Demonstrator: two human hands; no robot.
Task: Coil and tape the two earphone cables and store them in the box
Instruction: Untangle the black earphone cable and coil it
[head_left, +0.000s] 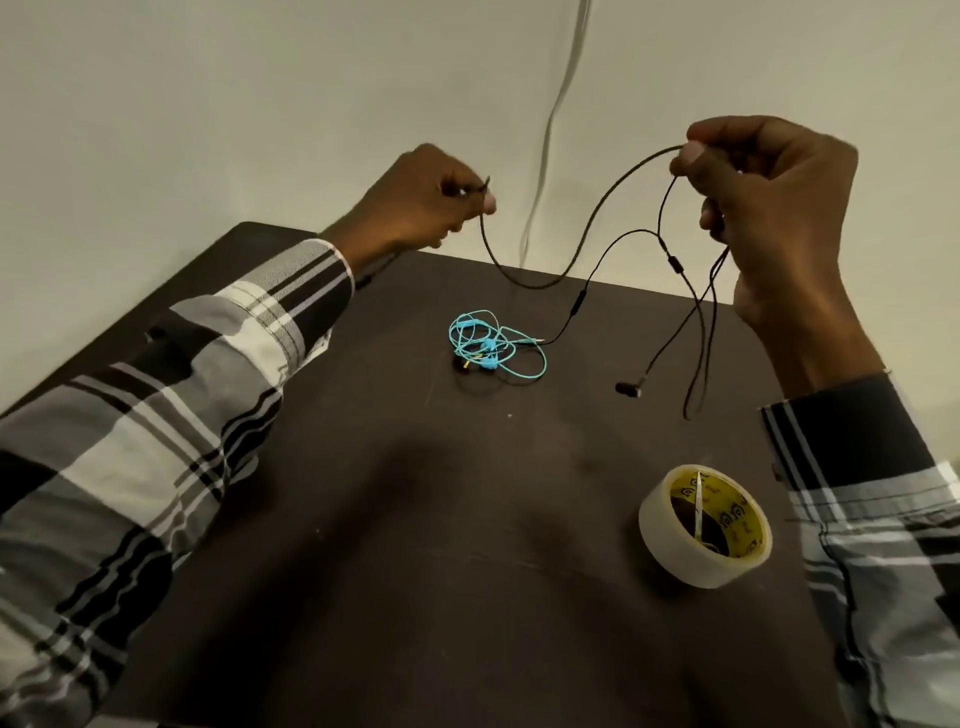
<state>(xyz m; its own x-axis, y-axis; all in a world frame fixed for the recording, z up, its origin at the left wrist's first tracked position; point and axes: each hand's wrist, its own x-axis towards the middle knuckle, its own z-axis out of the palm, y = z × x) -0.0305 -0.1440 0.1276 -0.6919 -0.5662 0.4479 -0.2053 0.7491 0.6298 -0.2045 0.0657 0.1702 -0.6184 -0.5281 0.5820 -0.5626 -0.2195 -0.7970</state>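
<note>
Both hands are raised above the bench (395, 519), well apart, with the black earphone cable (592, 218) strung between them. Left hand (415, 202) pinches one end of the cable between thumb and fingertips. Right hand (769, 208) has its fingers curled round several strands, with the thumb pressed on the cable at the top. From the right hand, loops hang down; one black earbud (628, 388) dangles just above or on the bench, I cannot tell which. Another strand drops past a small inline piece to a gold plug near the turquoise earphone cable (493, 345), which lies in a loose tangle on the dark bench between the hands. A roll of clear tape (704, 527) with a yellow core lies flat on the bench, nearer the person, below the right hand. Both sleeves are checked. A pale cord (550, 130) runs down the wall behind.
</note>
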